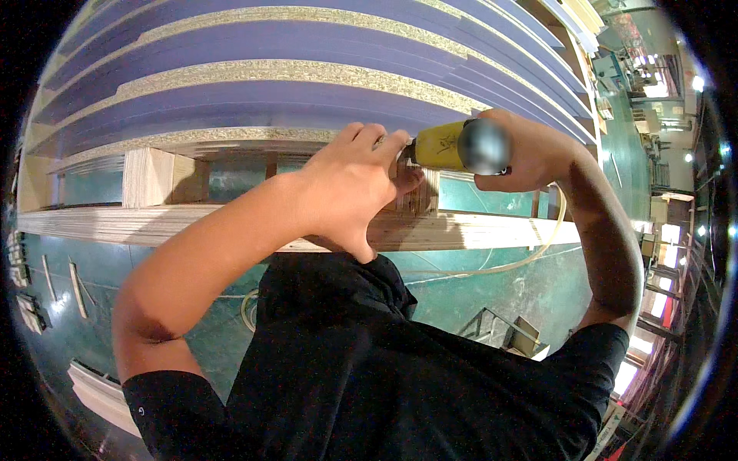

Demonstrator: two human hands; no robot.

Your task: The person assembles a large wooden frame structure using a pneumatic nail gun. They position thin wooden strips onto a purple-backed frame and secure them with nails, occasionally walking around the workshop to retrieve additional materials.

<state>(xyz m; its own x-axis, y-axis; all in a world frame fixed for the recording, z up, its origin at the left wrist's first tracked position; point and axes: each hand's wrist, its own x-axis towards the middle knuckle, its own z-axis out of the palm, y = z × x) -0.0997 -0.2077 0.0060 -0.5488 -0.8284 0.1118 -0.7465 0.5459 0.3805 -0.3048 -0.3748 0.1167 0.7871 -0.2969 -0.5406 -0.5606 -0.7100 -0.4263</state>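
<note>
My right hand is wrapped round a yellow power driver, held level with its dark nose pointing left. The driver's rounded rear end looks blurred. My left hand reaches over the wooden frame just left of the nose. Its fingers are bent but apart, with the forefinger beside the driver's nose. The thumb stretches away from them towards the frame's near beam. A small shiny piece shows among the left fingers, too small to name. My left palm and whatever lies beneath it are hidden.
Beyond the frame lie purple-blue panels with speckled chipboard edges. A wooden block stands between the frame's beams at left. A pale yellow hose runs below the right forearm. Wood strips lie on the green floor.
</note>
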